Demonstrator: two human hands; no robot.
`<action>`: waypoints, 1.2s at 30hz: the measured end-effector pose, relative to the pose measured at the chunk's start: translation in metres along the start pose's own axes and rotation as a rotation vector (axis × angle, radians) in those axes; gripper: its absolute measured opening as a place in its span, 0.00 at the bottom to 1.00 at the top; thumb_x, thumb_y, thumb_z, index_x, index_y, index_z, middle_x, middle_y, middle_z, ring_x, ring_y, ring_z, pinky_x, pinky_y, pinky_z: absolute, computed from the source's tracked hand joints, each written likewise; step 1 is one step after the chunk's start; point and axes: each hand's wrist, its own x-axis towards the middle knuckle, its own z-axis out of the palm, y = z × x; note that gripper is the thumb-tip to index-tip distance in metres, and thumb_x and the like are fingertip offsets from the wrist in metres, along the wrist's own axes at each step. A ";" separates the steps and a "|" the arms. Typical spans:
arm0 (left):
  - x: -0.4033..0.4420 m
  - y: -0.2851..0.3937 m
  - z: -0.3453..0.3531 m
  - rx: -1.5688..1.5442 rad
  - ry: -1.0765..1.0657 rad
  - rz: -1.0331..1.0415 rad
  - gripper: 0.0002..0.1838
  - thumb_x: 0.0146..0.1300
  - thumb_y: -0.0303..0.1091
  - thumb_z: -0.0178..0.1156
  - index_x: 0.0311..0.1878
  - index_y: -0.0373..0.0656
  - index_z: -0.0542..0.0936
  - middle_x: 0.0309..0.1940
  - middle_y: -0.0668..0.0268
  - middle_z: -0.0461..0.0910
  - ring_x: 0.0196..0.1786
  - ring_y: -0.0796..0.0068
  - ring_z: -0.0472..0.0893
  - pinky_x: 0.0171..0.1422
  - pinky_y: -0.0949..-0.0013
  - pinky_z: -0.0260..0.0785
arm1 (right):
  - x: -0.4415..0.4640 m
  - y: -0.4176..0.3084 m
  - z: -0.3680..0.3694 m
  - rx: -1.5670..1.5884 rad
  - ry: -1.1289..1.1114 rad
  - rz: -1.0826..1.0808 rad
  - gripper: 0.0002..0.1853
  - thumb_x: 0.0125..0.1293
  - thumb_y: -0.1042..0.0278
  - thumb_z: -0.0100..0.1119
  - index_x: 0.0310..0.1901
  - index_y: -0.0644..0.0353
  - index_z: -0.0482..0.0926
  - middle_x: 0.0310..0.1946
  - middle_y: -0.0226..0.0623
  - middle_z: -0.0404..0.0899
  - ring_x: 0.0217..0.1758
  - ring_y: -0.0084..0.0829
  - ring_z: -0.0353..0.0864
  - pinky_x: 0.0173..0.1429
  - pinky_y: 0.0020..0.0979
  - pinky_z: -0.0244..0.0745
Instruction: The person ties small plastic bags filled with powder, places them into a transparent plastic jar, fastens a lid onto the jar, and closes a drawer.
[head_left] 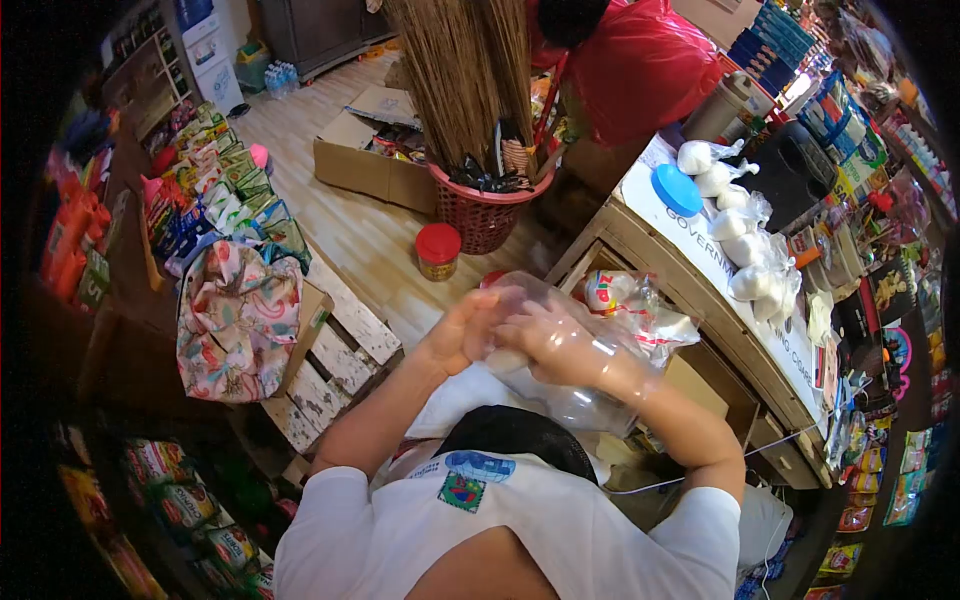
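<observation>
A clear plastic jar (585, 405) is held in front of my chest, above my lap. My left hand (462, 328) curls around the jar's far left end. My right hand (548, 338) shows through the clear plastic and appears to be inside the jar, with the plastic around its wrist. Its fingers are bent, near a pale lump (508, 360) that I cannot make out. Just beyond my right hand, a clear bag with red print (615, 295) lies in the open drawer.
A wooden counter at the right holds knotted bags of white contents (745, 240) and a blue lid (677, 190). Ahead stand a red-lidded jar (438, 252) and a red basket of brooms (480, 215). A floral bag (240, 325) rests on the slatted wooden bench (345, 360) at left.
</observation>
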 end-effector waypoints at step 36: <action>-0.021 -0.021 0.001 -0.066 0.092 0.053 0.32 0.65 0.59 0.49 0.62 0.44 0.70 0.58 0.61 0.74 0.60 0.65 0.74 0.66 0.58 0.66 | -0.006 -0.006 0.015 0.483 -0.184 -0.101 0.13 0.50 0.80 0.60 0.39 0.63 0.74 0.33 0.44 0.78 0.38 0.42 0.78 0.43 0.37 0.73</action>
